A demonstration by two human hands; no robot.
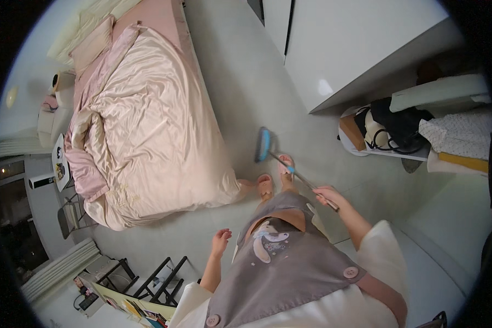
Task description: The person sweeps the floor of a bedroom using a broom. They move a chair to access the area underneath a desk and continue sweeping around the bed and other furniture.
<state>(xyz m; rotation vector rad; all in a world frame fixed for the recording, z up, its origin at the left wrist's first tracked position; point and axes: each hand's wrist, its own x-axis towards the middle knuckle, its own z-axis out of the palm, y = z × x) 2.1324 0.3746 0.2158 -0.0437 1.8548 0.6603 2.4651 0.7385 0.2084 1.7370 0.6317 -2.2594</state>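
My right hand [327,197] grips the grey stick handle of a broom [307,183]. The broom's blue-and-black head [263,144] is down at the grey floor, just ahead of my feet. My left hand [222,238] hangs at my side with loosely curled fingers and nothing visible in it. On my feet are pink slippers [265,185], one near the foot of the bed. A grey apron [287,270] with a cartoon print covers my front.
A bed with a shiny pink duvet [156,123] stands left, its edge draping to the floor. A white cabinet [344,45] stands ahead right. Beside it, a low shelf [410,154] bears bags and folded cloth. Black-legged furniture [162,283] is behind on the left.
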